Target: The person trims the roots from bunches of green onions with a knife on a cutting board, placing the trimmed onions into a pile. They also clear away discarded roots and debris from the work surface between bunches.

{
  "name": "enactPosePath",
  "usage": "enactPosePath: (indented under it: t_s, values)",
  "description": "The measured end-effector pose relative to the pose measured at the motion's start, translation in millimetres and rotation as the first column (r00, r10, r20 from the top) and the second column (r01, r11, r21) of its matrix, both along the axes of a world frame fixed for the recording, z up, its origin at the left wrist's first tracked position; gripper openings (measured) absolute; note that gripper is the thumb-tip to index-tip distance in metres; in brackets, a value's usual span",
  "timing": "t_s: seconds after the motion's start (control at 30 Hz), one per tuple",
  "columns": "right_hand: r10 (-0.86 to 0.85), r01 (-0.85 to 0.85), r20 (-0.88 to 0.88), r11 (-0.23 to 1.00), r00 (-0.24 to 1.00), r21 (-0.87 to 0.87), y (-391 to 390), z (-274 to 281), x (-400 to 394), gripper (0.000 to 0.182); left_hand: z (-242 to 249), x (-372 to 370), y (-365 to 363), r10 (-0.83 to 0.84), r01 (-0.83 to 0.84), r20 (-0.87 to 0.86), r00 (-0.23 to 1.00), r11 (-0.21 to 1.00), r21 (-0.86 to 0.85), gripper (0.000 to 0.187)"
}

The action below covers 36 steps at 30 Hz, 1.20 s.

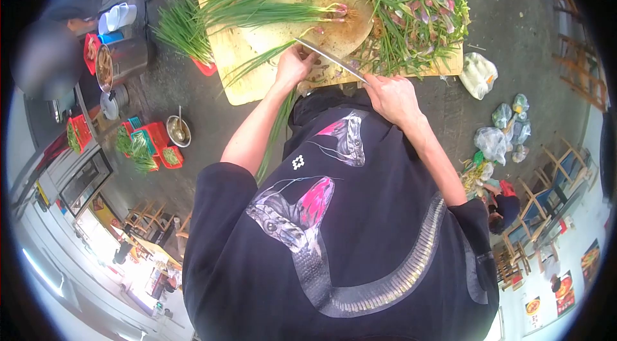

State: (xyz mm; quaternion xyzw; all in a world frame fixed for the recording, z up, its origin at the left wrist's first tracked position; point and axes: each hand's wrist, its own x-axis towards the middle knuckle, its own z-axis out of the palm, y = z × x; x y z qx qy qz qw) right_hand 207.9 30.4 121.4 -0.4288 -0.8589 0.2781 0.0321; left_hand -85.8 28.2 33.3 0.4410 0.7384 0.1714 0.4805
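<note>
Shirt: black fabric (360,257) printed with a grey snake and a pink-and-grey fish fills the lower half of the view, closest to the camera.
Left hand: the left hand (292,66), just above centre at 12 o'clock, is clenched around a bundle of green onion stalks (273,125) whose leaves trail down toward 6 o'clock past the forearm.
Right hand: the right hand (393,98), slightly toward 1 o'clock from centre, is closed around the handle of a knife (331,58).
Knife: its long blade slants up and left from the right hand, the tip near the left hand's fingers, over the round chopping block (283,35).
Chopping block: pale and round, it sits on a wooden board (225,58) at 12 o'clock; two bunches of green onions (276,0) lie across it with pinkish bulbs pointing right.
Onion pile: a loose heap of green onions with purple bulbs (411,10) covers the board at 1 o'clock.
Red tray: a fan of green leaves (183,26) rests over a red tray (205,68) at 11 o'clock, just beside the board.
Left edge: a metal pot (122,61) stands at 10 o'clock, with red baskets of greens (151,148) at 9 o'clock.
Right edge: plastic bags (501,132) lie on the grey floor at 3 o'clock, near another person (504,209) crouching there.
</note>
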Motion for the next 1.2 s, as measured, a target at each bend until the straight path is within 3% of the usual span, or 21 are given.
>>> enactPosePath:
  t_s: [0.33,0.67,0.93,1.17,1.2]
  values:
    - [-0.005,0.010,0.027,0.988,1.000,-0.157,6,1,4,0.023,-4,0,-2,-0.040,0.040,-0.017,0.999,0.998,0.046,0.031]
    - [0.005,-0.006,-0.008,0.983,1.000,-0.181,16,-7,5,0.024,5,-4,4,-0.156,0.162,-0.108,0.982,0.985,0.053,0.030]
    - [-0.071,0.061,-0.057,0.985,0.996,-0.163,2,-35,-5,0.024,7,-1,-2,-0.051,0.052,-0.010,0.999,0.995,0.090,0.030]
    - [-0.088,0.092,0.035,0.989,0.995,-0.113,-13,-28,14,0.022,-9,-1,-21,-0.028,0.023,0.033,0.999,0.987,0.161,0.030]
    - [-0.109,0.111,0.022,0.990,0.994,-0.093,-16,-27,18,0.022,-7,-1,-20,0.000,-0.025,0.158,0.987,0.987,0.157,0.026]
